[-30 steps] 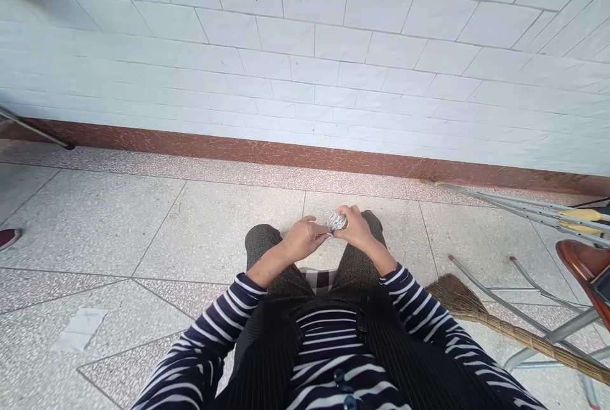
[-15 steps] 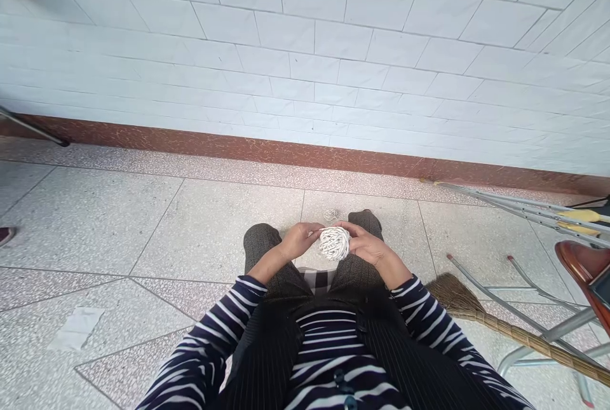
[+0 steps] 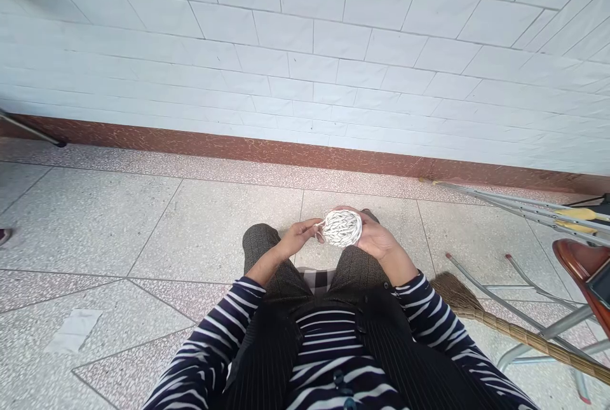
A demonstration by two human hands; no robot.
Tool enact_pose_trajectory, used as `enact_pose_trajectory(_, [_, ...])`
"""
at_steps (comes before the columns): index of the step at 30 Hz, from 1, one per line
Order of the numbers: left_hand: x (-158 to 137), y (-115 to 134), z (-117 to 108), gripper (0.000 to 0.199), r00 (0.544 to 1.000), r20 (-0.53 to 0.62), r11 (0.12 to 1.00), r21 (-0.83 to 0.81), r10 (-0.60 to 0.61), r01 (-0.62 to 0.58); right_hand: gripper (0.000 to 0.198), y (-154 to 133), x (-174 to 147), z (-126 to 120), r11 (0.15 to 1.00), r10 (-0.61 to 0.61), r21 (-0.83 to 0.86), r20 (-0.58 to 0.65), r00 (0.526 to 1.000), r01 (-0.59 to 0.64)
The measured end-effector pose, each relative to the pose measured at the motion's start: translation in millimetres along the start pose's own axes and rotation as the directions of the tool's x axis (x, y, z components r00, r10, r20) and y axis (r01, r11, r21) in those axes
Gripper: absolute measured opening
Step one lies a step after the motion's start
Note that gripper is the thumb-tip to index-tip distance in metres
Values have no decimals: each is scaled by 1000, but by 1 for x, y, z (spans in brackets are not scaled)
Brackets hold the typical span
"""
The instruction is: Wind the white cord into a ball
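Observation:
A ball of white twisted cord (image 3: 342, 228) is held above my knees. My right hand (image 3: 376, 239) cups it from the right, with the fingers curled round its far side. At its left edge, my left hand (image 3: 299, 236) pinches a strand of cord between thumb and fingers. The ball's underside and the tips of my right fingers are hidden.
A straw broom (image 3: 515, 327) lies to the right, by a metal-legged chair (image 3: 579, 264). Metal crutches (image 3: 519, 203) with yellow grips lean there too. White paper (image 3: 76, 330) is on the floor at left. A tiled wall (image 3: 309, 47) stands ahead.
The ball has turned and shifted slightly up and right, showing an oval side. My right hand has moved round it. A small cord bundle on the floor beyond is now hidden.

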State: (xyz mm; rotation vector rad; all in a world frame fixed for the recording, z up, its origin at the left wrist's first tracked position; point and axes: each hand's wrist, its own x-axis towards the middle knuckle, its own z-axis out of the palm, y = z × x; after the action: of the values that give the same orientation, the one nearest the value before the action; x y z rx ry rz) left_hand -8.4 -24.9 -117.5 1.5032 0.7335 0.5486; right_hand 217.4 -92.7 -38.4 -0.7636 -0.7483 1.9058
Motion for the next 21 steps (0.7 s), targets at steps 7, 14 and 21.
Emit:
enact_pose_trajectory(7, [-6, -4, -21, 28, 995, -13, 996, -1, -94, 94, 63, -11, -9, 0, 999, -41, -13, -74, 996, 41])
enact_pose_trajectory(14, [-1, -28, -44, 22, 974, -152, 981, 70, -170, 182, 64, -27, -17, 10, 998, -47, -46, -97, 994, 43])
enact_pose_trajectory(21, [14, 2, -10, 41, 986, -163, 967, 256, 34, 9, 56, -20, -5, 26, 922, -75, -386, -106, 992, 28])
